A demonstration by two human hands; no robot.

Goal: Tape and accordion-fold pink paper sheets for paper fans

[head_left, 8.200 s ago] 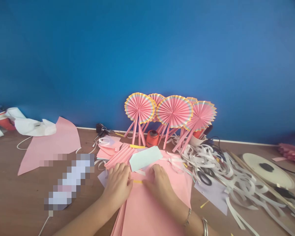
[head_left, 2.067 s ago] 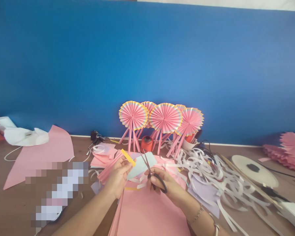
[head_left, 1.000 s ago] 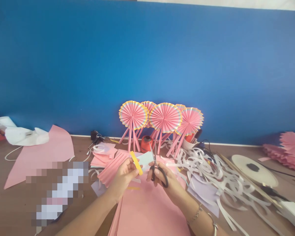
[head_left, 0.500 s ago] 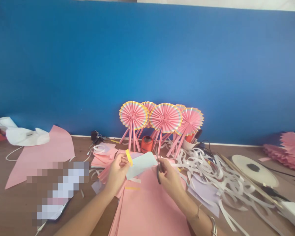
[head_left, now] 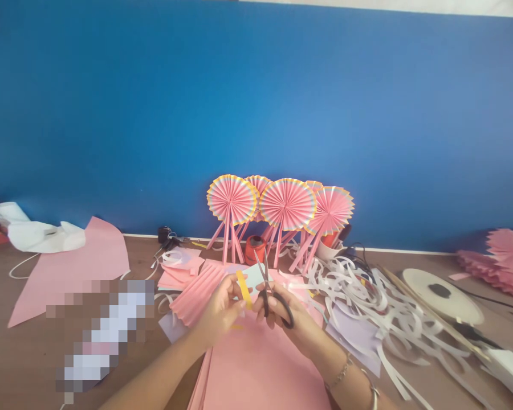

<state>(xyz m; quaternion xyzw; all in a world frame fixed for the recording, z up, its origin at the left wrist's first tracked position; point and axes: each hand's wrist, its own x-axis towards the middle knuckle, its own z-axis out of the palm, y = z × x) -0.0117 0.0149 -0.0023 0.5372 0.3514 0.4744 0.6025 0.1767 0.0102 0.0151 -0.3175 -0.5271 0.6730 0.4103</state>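
Between the fingertips of my left hand [head_left: 220, 310] is a narrow yellow paper strip [head_left: 242, 285], pinched and upright. My right hand [head_left: 297, 319] grips black-handled scissors [head_left: 288, 310], their blades apart and pointing up and away from me. Behind the fingers shows a light blue paper piece [head_left: 254, 273]; whether a hand holds it too, I cannot tell. Both hands hover close together over a stack of pink paper sheets [head_left: 265, 364]. Pleated pink paper [head_left: 199, 290] lies just left of my left hand.
Pink paper rosettes [head_left: 287, 204] on paper legs stand against the blue panel [head_left: 154, 114]. Curled white strips [head_left: 354, 290] heap up on the right, near a pale round lid [head_left: 442, 293]. A pink sheet [head_left: 77, 273] lies on the left, beside a pixelated object [head_left: 111, 330].
My left hand has moved right with the yellow strip, my right hand slightly left. The scissors have turned and their blades now show spread apart. More of the light blue paper is hidden.
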